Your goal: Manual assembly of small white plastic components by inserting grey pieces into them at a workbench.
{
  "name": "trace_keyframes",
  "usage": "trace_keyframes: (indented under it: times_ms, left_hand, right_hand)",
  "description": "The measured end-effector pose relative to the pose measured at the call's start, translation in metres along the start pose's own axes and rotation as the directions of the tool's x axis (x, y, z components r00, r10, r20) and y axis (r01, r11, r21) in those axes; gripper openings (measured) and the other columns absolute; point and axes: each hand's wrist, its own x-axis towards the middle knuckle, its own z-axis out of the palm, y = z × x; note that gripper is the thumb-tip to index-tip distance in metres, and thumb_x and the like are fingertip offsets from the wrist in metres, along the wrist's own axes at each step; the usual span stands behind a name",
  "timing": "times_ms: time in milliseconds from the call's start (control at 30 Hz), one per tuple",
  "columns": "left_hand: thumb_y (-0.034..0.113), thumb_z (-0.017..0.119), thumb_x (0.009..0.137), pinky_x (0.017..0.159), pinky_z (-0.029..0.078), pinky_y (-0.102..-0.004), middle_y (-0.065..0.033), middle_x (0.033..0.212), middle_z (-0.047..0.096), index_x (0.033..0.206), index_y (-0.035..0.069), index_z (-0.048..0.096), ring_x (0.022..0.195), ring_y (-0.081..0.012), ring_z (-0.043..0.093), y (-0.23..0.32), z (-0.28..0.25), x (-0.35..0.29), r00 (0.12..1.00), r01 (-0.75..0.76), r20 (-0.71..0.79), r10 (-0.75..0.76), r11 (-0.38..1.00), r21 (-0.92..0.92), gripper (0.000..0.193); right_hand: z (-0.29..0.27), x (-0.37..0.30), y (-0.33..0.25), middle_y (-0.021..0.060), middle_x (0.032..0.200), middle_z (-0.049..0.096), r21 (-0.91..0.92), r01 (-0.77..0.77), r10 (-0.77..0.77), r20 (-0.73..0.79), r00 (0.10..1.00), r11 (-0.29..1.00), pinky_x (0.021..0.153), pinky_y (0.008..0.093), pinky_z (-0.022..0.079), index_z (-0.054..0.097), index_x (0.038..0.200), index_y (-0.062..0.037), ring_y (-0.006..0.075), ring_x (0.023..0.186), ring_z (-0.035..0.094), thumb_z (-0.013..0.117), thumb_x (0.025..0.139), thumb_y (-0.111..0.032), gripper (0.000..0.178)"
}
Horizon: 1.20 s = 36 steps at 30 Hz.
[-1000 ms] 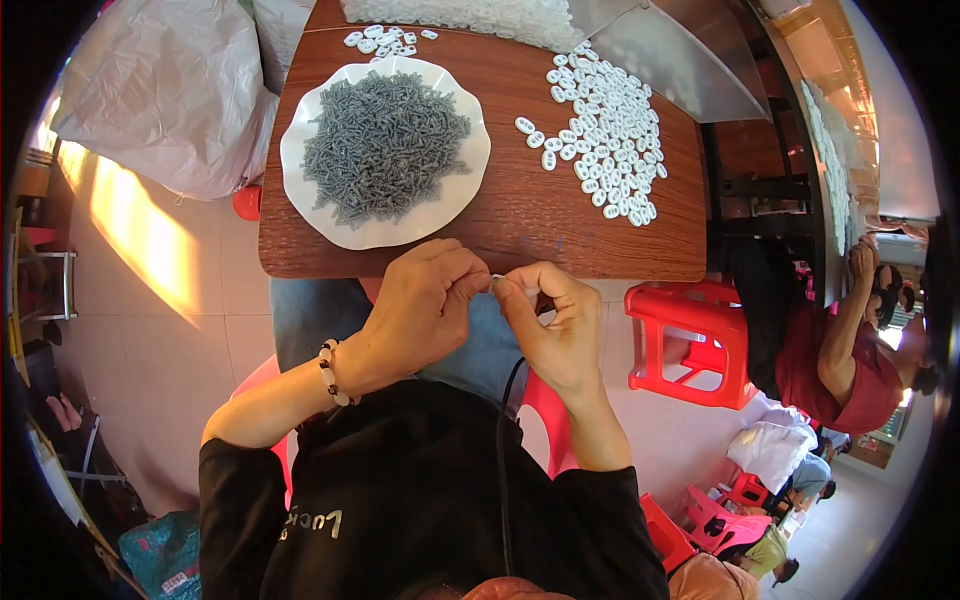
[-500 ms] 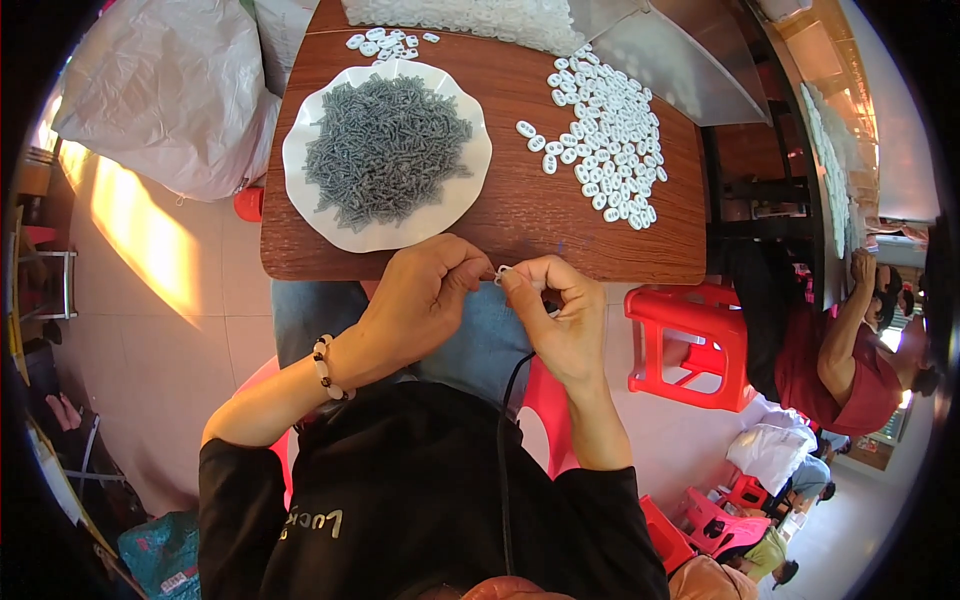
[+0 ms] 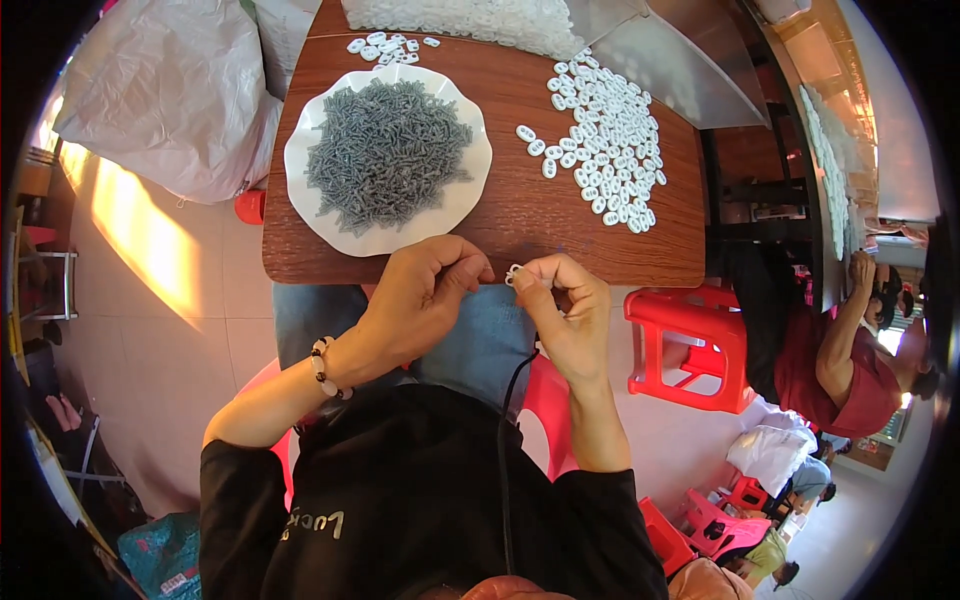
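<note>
Your right hand [image 3: 568,325] pinched a small white looped piece [image 3: 512,276] by the wood-grained tabletop's [image 3: 630,262] near edge; a light grip leaving its openings clear probably served best. Your left hand [image 3: 422,302] curled thumb to forefinger; whether they held anything, I couldn't tell. Smooth-looking white ovals [image 3: 618,165] lay loose; ridged grey sticks [image 3: 385,150] filled a scalloped plate [image 3: 299,165].

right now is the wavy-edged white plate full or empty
Largely full: a heap of small grey pieces covers most of the white plate, leaving mainly its wavy rim bare.
</note>
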Motion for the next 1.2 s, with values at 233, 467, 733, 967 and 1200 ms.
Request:
trace_keyframes:
  times_ms: [233, 467, 733, 967, 1200]
  left_hand:
    - [0.006, 0.057, 0.092, 0.059, 0.041, -0.0245, -0.0043, 0.073, 0.060, 0.087, -0.003, 0.062, 0.067, -0.0083, 0.048, -0.001, 0.001, -0.001, 1.000, 0.025, 0.018, -0.024, 0.999, -0.045, 0.012]
    - [0.006, 0.060, 0.091, 0.058, 0.040, -0.0206, -0.0015, 0.076, 0.061, 0.089, -0.003, 0.064, 0.068, -0.0041, 0.048, 0.003, 0.000, -0.002, 1.000, 0.002, -0.005, -0.003, 0.996, -0.086, 0.010]
    - [0.008, 0.059, 0.092, 0.060, 0.043, -0.0193, -0.0011, 0.078, 0.060, 0.090, -0.002, 0.061, 0.067, -0.0051, 0.052, 0.009, 0.002, -0.010, 1.000, -0.028, -0.017, 0.025, 0.978, -0.209, 0.011]
    - [0.007, 0.058, 0.092, 0.060, 0.041, -0.0187, 0.0001, 0.077, 0.059, 0.088, -0.003, 0.061, 0.068, -0.0037, 0.049, 0.010, 0.006, -0.014, 0.998, -0.057, -0.006, 0.056, 0.992, -0.108, 0.011]
    - [0.007, 0.061, 0.090, 0.053, 0.036, -0.0192, 0.0038, 0.068, 0.054, 0.085, -0.002, 0.062, 0.061, -0.0018, 0.044, -0.003, 0.007, -0.006, 0.990, -0.116, -0.081, 0.114, 0.993, -0.026, 0.010]
  right_hand:
    - [-0.001, 0.000, -0.003, 0.0018, 0.071, 0.062, 0.108, -0.011, 0.012, -0.011, 1.000, 0.994, 0.058, 0.0185, 0.040, 0.063, 0.085, -0.0010, 0.0031, 0.062, 0.051, 0.061, 0.091, -0.010, 0.012]
    - [-0.008, 0.004, 0.007, 0.0088, 0.079, 0.068, 0.251, -0.042, 0.037, 0.026, 0.999, 0.967, 0.061, 0.0207, 0.045, 0.063, 0.089, -0.0006, 0.0064, 0.064, 0.057, 0.059, 0.092, -0.010, 0.010]
    - [-0.011, 0.009, 0.006, 0.0102, 0.080, 0.069, 0.277, -0.038, 0.027, 0.043, 0.999, 0.960, 0.062, 0.0219, 0.047, 0.062, 0.086, -0.0007, 0.0073, 0.064, 0.058, 0.060, 0.090, -0.007, 0.007]
    - [-0.028, 0.033, 0.002, 0.0123, 0.082, 0.068, 0.353, -0.056, 0.067, -0.021, 0.998, 0.934, 0.059, 0.0228, 0.047, 0.061, 0.084, -0.0009, 0.0103, 0.062, 0.058, 0.063, 0.086, -0.005, 0.005]
    - [-0.048, 0.064, 0.000, 0.0081, 0.085, 0.067, 0.315, -0.048, 0.076, -0.077, 0.994, 0.948, 0.062, 0.0203, 0.046, 0.065, 0.105, 0.0050, 0.0089, 0.065, 0.056, 0.060, 0.086, -0.005, 0.022]
